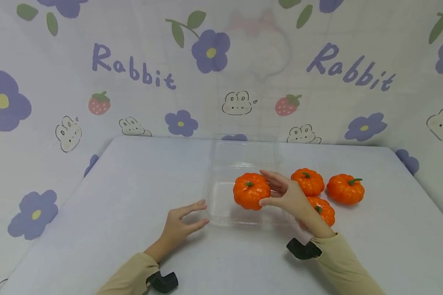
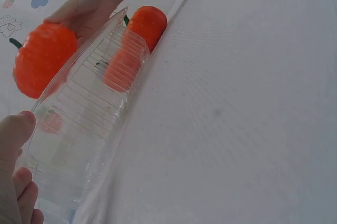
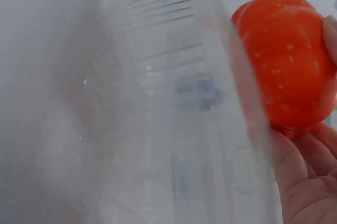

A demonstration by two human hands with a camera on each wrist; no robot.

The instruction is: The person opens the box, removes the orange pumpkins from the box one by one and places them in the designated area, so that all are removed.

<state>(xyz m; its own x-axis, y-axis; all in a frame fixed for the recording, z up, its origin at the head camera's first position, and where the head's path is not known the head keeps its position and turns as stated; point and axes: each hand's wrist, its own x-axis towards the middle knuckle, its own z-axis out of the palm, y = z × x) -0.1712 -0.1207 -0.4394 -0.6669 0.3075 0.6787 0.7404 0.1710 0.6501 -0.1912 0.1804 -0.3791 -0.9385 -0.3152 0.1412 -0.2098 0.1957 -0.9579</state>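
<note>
An orange toy pumpkin (image 1: 252, 191) with a short green stem is held by my right hand (image 1: 293, 200), thumb at its lower front and fingers on its right and far side. It hangs over the clear plastic box (image 1: 221, 213), whose clear lid (image 1: 243, 152) stands open at the back. At the box's left edge is my left hand (image 1: 175, 223), its thumb and fingers spread apart. In the left wrist view the left thumb (image 2: 18, 129) lies by the box's rim. The right wrist view shows the held pumpkin (image 3: 289, 60) above the rim, resting in the fingers.
Right of the box sit three more pumpkins: one behind the right hand (image 1: 307, 182), one farther right (image 1: 345, 189), and one partly hidden by the right wrist (image 1: 325, 213). A white table (image 1: 151, 172) reaches back to a patterned cloth (image 1: 140, 110).
</note>
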